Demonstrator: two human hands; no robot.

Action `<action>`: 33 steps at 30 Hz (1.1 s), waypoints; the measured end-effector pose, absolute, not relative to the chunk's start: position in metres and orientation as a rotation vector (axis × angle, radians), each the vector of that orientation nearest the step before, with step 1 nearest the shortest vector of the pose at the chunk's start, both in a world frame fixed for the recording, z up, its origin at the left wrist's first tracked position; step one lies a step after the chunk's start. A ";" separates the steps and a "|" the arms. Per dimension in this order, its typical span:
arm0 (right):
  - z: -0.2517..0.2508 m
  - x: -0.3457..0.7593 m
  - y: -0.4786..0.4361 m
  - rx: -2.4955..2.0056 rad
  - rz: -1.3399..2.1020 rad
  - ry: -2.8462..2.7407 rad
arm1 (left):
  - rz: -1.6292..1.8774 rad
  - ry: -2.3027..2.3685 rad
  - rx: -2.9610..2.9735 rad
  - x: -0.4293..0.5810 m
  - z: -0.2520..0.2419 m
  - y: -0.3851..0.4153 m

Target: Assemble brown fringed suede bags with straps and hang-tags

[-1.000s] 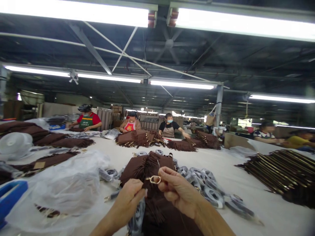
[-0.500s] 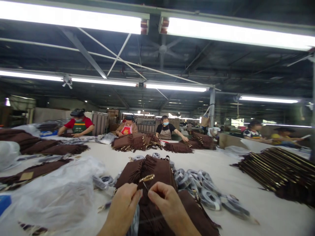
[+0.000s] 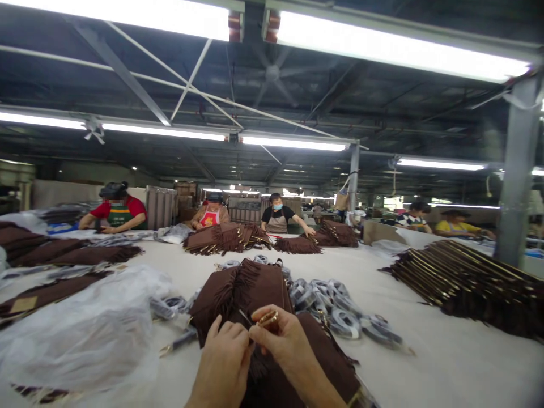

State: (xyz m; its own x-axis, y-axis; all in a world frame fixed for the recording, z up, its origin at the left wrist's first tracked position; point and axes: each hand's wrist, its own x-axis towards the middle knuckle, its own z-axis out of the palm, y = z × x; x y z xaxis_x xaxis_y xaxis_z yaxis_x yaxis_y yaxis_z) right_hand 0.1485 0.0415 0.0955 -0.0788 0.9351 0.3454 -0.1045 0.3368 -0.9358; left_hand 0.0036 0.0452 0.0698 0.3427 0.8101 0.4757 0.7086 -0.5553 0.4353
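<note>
Gold clasp [image 3: 267,319] — in right hand [image 3: 284,339], left hand [image 3: 225,352] beside, brown fringe [image 3: 243,279] beyond.

The clasp [image 3: 268,320] was gold, the fringed cloth [image 3: 266,288] dark brown, the coiled straps [image 3: 344,322] grey and the table [image 3: 437,362] white; one apron [image 3: 211,219] was red, one shirt [image 3: 457,228] yellow and one top [image 3: 410,222] patterned black-and-white.

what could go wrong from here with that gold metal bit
The small, shiny gold metal fitting in the right hand might slip and drop onto the dark brown fringed fabric below, where the fringe could snag it. If it fell to the right, it might get lost among the grey, plastic-wrapped coiled straps.
</note>
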 end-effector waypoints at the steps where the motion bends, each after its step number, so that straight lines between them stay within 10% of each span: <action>1: 0.092 0.153 0.039 -0.839 1.042 -1.384 | 1.021 1.296 2.371 0.005 0.071 0.043; 11: 0.081 0.182 0.009 -0.861 0.968 -1.459 | 1.161 1.013 2.283 0.028 0.111 0.026; 19: 0.147 0.234 -0.045 -0.961 0.003 -1.596 | 1.388 0.698 2.903 0.079 0.193 -0.010; 25: 0.178 0.280 -0.080 -0.846 -0.018 -1.655 | 1.538 0.403 2.842 0.128 0.245 -0.036; 33: 0.157 0.335 -0.114 -0.918 0.648 -1.218 | 0.454 1.077 2.914 0.120 0.083 -0.019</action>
